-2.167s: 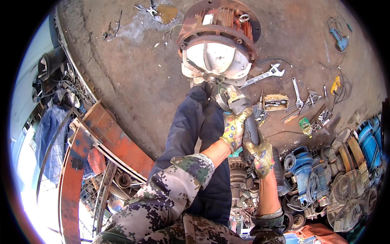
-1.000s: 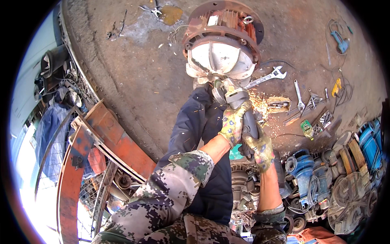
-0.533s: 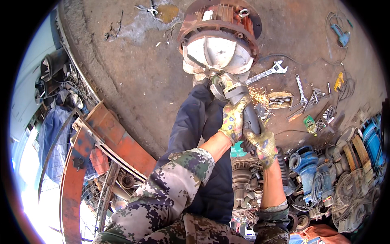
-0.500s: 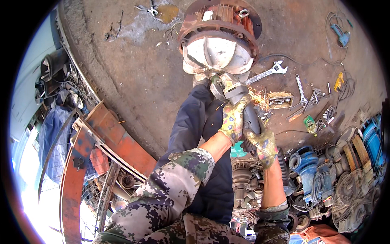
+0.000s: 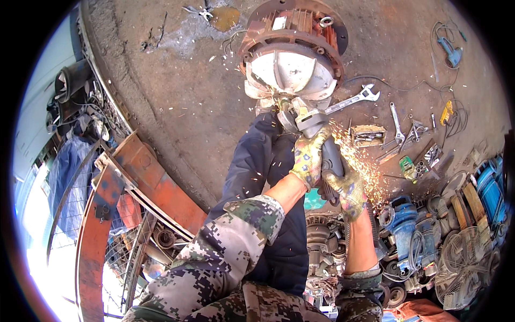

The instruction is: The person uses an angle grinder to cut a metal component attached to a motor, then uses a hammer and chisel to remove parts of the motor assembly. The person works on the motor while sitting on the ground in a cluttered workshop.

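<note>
Both my hands, in patterned work gloves, are closed around an angle grinder. My left hand grips it just behind its grey head, and my right hand wraps the dark rear body. The grinder's disc touches the near end of a rusty red motor housing with a pale, ribbed end cover. Sparks spray toward the lower right, past my right hand. The exact contact spot is partly hidden by the guard and glare. My dark-trousered leg reaches up beside the cover.
Right of the motor lie a large adjustable wrench, a smaller wrench and a wooden box of small parts. Blue pump castings and wire fan guards crowd the lower right. Orange steel beams stand on the left.
The spark spray has grown much longer and denser, spreading down past my right hand. The motor appears slightly lower and further right in view. Both hands keep their hold on the angle grinder.
</note>
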